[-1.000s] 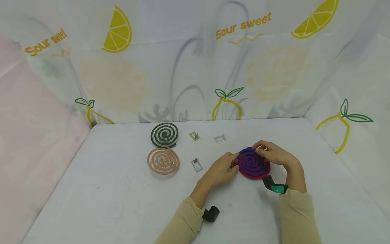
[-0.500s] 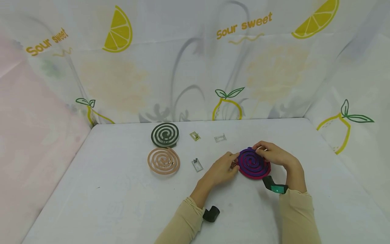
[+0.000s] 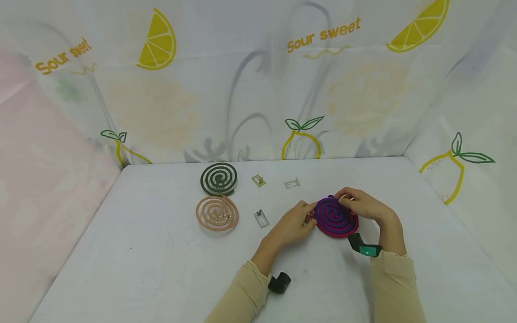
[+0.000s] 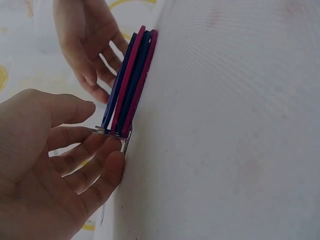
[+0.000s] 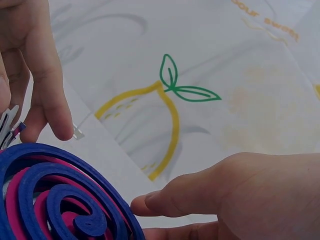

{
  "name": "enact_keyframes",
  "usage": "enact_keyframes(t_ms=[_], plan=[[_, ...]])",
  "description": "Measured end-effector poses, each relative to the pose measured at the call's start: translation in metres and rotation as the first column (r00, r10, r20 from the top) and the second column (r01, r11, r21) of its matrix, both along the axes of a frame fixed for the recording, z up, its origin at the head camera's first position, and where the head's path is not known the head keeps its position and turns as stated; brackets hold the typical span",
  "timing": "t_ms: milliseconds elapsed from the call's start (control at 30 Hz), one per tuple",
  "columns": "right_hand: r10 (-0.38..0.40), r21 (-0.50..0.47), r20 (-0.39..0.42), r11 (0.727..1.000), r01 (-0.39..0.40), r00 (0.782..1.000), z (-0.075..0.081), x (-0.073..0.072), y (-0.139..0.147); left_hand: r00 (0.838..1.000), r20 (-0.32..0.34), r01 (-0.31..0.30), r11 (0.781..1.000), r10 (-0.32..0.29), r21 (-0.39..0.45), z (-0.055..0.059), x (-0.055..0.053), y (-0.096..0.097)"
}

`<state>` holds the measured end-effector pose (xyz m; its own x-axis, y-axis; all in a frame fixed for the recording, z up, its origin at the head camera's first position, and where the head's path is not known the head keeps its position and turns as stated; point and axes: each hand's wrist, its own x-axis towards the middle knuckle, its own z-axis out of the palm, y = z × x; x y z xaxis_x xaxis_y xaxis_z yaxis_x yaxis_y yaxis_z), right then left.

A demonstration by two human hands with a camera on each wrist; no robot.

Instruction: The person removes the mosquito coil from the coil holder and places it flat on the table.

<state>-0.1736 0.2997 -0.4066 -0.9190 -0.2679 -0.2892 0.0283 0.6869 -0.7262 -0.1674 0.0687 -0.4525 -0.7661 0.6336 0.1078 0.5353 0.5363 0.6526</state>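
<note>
A stack of blue and magenta spiral mosquito coils (image 3: 334, 217) lies flat on the right half of the table. My left hand (image 3: 294, 224) is at its left edge, fingers curled about a small metal stand (image 4: 126, 144) that touches the ends of the coils. The left thumb tip hovers close to the stand's prongs in the left wrist view. On the far right rim, my right hand (image 3: 366, 205) pinches the stack; its thumb (image 5: 150, 202) meets the outer blue ring in the right wrist view. The right fingers are partly cut off there.
Left of the hands lie a dark green coil (image 3: 219, 178) and a tan coil (image 3: 218, 212), nearly touching. Between them and the stack are a gold stand (image 3: 259, 181) and two silver stands, one farther back (image 3: 292, 183) and one nearer (image 3: 261, 218). A printed cloth wall (image 3: 258, 80) closes off the back.
Hardly anything differs. Both hands stay at the stack, which has shifted only slightly, and the loose coils and stands lie where they were.
</note>
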Motion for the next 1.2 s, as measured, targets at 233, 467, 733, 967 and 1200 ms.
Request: enact_keyframes(t_ms=[233,467,733,967,1200], plan=[[-0.008,-0.009,0.002,1.0,0.008,1.0,-0.0004,0.0012,0.001,1.0,-0.018,0.011,1.0,-0.011,-0.006,-0.0002,0.0004,0.0],[0.0,-0.017,-0.009,1.0,0.0,1.0,-0.001,0.0013,0.0018,1.0,-0.016,0.013,1.0,-0.013,-0.003,0.0005,0.0005,-0.0002],[-0.012,-0.019,-0.006,1.0,0.012,1.0,-0.0011,0.0019,0.0022,1.0,0.002,0.015,1.0,-0.015,0.001,0.0017,0.0006,0.0],[-0.011,-0.024,-0.019,1.0,0.011,1.0,-0.0005,0.0023,0.0023,1.0,-0.003,0.018,1.0,-0.018,0.013,0.0005,-0.0005,-0.0005],[-0.018,-0.028,-0.085,0.999,0.016,0.996,0.002,0.0012,0.0026,1.0,0.011,0.007,0.999,-0.008,0.045,0.0018,-0.0051,-0.0022]])
